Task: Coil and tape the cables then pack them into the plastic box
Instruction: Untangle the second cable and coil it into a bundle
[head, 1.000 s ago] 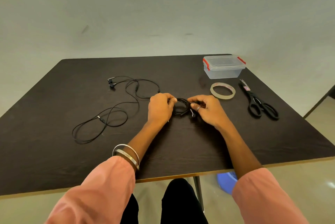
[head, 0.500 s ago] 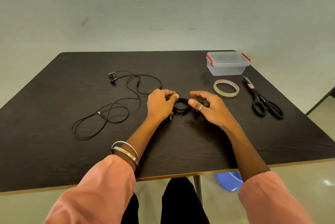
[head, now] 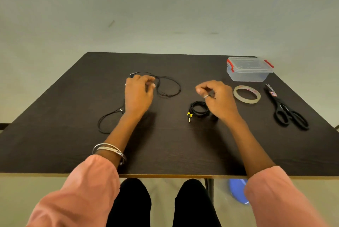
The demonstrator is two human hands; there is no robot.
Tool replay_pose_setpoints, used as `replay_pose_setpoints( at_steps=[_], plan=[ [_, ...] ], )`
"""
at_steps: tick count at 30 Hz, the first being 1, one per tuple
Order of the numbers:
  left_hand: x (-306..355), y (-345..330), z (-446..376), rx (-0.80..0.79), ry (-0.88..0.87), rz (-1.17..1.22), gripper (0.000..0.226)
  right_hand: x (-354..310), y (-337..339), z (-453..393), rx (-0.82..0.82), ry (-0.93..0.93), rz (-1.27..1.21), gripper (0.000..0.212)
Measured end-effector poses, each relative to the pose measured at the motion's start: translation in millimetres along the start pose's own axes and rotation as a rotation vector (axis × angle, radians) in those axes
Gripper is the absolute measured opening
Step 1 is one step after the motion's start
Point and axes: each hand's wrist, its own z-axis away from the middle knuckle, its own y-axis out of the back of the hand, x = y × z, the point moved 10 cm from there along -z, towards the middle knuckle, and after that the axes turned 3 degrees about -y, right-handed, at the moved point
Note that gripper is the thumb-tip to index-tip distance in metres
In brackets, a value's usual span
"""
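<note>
Black earphone cable (head: 165,87) lies loose, far-left on table (head: 55,144), stretched front to back. Left hand (head: 137,96) is right over it, fingers curled; can't tell if gripping. Right hand (head: 218,98) is loosely curled, holding nothing, by coiled cable (head: 199,109).

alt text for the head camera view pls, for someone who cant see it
A person's left hand reaches over loose black earphones on a dark table, while the right hand hovers beside a small coiled cable. A tape roll, scissors and a closed plastic box lie to the right.
</note>
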Motion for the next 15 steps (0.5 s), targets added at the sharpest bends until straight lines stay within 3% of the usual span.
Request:
replay_pose_setpoints(
  at_steps=[5, 9, 12, 15],
  plan=[
    [-37.8, 1.9, 0.6, -0.204, -0.043, -0.269, 0.038, -35.3, -81.5, -29.2, -0.300, 0.011, 0.076, 0.026],
    [-52.2, -5.4, 3.5, -0.263, -0.045, -0.274, 0.025, -28.9, -136.5, -38.7, -0.489, -0.029, 0.262, 0.042],
    [-55.8, -7.5, 2.3, -0.260, 0.003, -0.120, 0.044, -31.5, -161.8, -30.8, -0.528, 0.064, 0.257, 0.044],
    [-52.0, -7.0, 3.3, -0.290, -0.008, 0.027, 0.047, -39.0, -162.7, -25.6, -0.428, 0.202, 0.298, 0.027]
  ],
)
